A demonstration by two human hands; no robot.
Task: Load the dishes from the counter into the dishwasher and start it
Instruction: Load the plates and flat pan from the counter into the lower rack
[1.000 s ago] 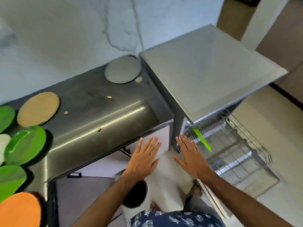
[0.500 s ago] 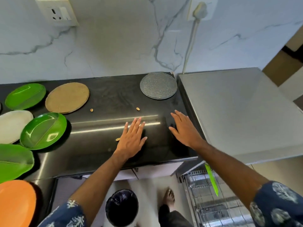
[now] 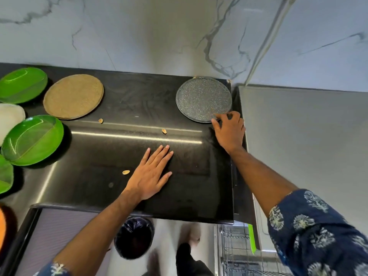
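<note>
A grey speckled plate [image 3: 201,98] lies flat at the back right corner of the black counter [image 3: 119,152]. My right hand [image 3: 229,132] is at its near rim, with thumb and fingertips pinched on the edge. Palm down and fingers spread, my left hand [image 3: 151,176] rests on the counter and holds nothing. Further left lie a tan plate [image 3: 73,96], green plates [image 3: 22,84] [image 3: 31,142], a white plate [image 3: 9,122] and an orange plate's edge [image 3: 2,222]. The dishwasher's steel top [image 3: 298,136] is to the right. Its pulled-out wire rack [image 3: 235,253] below holds a green plate [image 3: 252,238] on edge.
Small nut shells [image 3: 125,172] are scattered on the counter. A black lined bin [image 3: 134,238] stands on the floor under the counter edge, beside my foot. A marble wall backs the counter, and a cable runs down it above the dishwasher.
My view lifted from the rack to the counter. My right hand went forward to the grey plate's rim and closed its fingers there. My left hand settled flat on the counter.
</note>
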